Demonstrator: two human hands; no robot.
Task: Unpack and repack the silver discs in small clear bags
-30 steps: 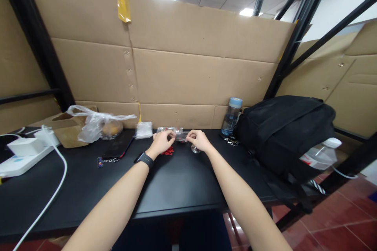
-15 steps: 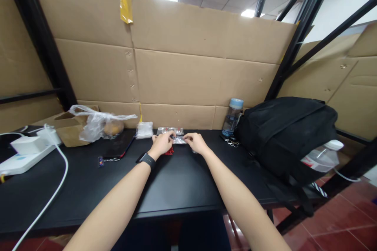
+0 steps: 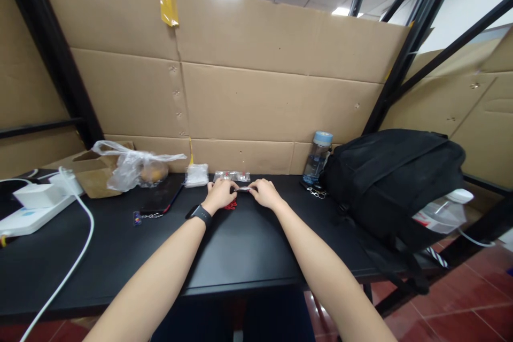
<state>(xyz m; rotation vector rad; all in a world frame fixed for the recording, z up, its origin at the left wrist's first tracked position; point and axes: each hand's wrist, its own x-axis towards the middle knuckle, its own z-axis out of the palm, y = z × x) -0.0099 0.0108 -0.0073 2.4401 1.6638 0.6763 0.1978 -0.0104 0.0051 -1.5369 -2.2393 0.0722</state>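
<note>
My left hand and my right hand meet near the back of a black table. Both pinch a small clear plastic packet held between their fingertips. Small red pieces lie on the table just under my left hand. Another clear packet with red bits lies flat behind the hands, against the cardboard wall. A black watch sits on my left wrist.
A black backpack fills the table's right side, with a blue-capped water bottle and keys beside it. At left are a phone, a plastic bag, a white packet, a power strip and its cable. Cardboard walls the back.
My hands have drawn closer together and now pinch the clear packet edge-on between them. The small round metal piece by my right hand is hidden now.
</note>
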